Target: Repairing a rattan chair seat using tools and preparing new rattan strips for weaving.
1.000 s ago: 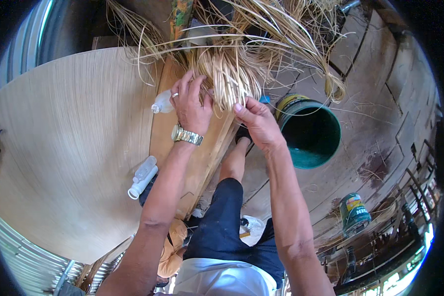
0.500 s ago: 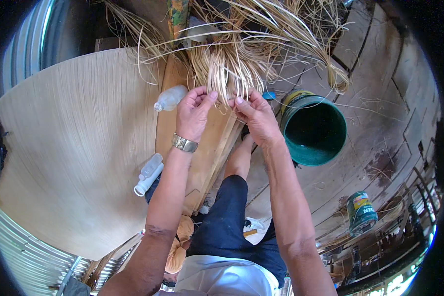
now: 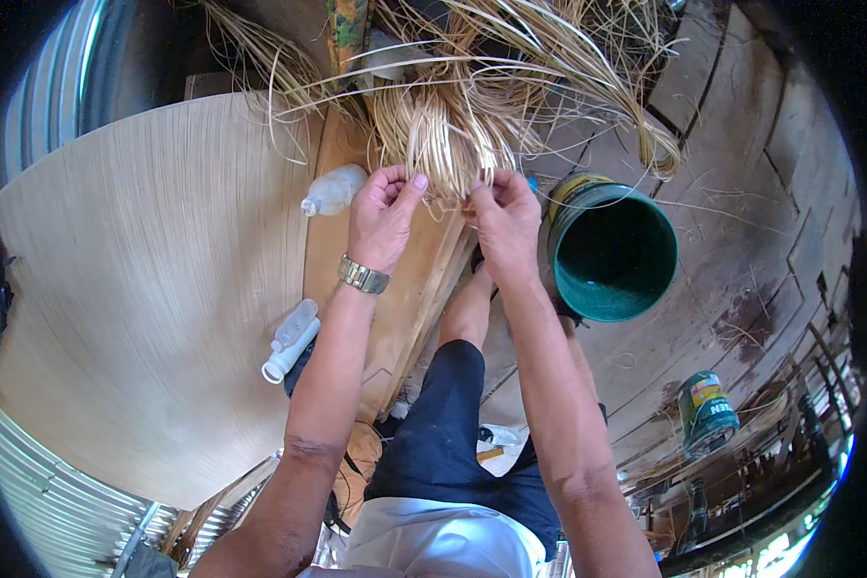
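Observation:
A thick bundle of pale, thin rattan-like strips (image 3: 440, 130) hangs in loops over the plank's far end. At the left side of these loops, my left hand (image 3: 385, 210) pinches some strips between thumb and fingers; a metal watch (image 3: 363, 275) circles that wrist. My right hand (image 3: 504, 220) is closed on strips at the right side of the same bundle. Between the two hands the bent ends of the strips fan out. The exact strips in each grip are partly hidden by my fingers.
A green bucket (image 3: 561, 275) stands on the floor right of my right hand. A clear bottle (image 3: 335, 191) lies by my left hand, with another white bottle (image 3: 289, 354) nearer. A large wooden panel (image 3: 164, 289) fills the left. A smaller green can (image 3: 708, 414) sits at the right.
My right hand has turned and shifted slightly, its fingers now more upright at the bundle's right side. My left hand has barely moved, still pinching strips.

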A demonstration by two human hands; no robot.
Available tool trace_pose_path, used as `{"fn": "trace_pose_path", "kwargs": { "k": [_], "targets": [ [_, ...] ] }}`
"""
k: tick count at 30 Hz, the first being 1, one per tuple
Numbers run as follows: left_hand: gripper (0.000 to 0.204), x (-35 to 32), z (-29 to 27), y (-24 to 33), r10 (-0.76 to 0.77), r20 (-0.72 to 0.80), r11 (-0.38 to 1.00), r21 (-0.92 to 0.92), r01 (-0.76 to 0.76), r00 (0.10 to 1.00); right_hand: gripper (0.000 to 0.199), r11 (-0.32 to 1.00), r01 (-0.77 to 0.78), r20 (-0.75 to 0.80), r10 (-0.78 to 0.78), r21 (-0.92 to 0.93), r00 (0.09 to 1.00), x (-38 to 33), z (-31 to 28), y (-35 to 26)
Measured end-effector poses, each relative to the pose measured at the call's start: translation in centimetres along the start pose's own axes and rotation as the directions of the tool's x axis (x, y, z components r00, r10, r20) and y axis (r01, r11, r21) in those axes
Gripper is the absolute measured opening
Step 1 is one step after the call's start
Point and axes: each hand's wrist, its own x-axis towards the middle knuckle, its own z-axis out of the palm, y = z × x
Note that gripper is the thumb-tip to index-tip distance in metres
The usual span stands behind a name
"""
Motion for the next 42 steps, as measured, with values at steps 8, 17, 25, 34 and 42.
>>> {"fn": "trace_pose_path", "kwargs": {
  "k": [8,17,25,34,42],
  "targets": [
    [0.025,-0.1,0.4,0.2,0.049,-0.027,0.998,0.035,-0.048,0.998,0.015,0.990,-0.068,0.107,0.082,-0.127,0.991,1.2,-1.1,0.3],
    [0.026,0.0,-0.5,-0.5,0.046,-0.034,0.999,0.015,-0.045,0.998,0.009,0.901,-0.363,0.420,0.242,0.236,0.874,0.8,-1.9,-1.3],
    [0.024,0.0,-0.7,-0.7,0.062,-0.037,0.998,0.013,-0.062,0.997,0.011,0.888,-0.381,0.436,0.244,0.259,0.866,0.5,-1.8,-1.2],
    [0.024,0.0,-0.5,-0.8,0.061,-0.039,0.998,0.015,-0.060,0.997,0.011,0.895,-0.378,0.442,0.248,0.235,0.862,0.6,-2.1,-1.3],
    [0.024,0.0,-0.6,-0.8,0.060,-0.041,0.998,0.014,-0.059,0.997,0.012,0.887,-0.389,0.439,0.255,0.249,0.862,0.5,-2.0,-1.3]
  ]
}}
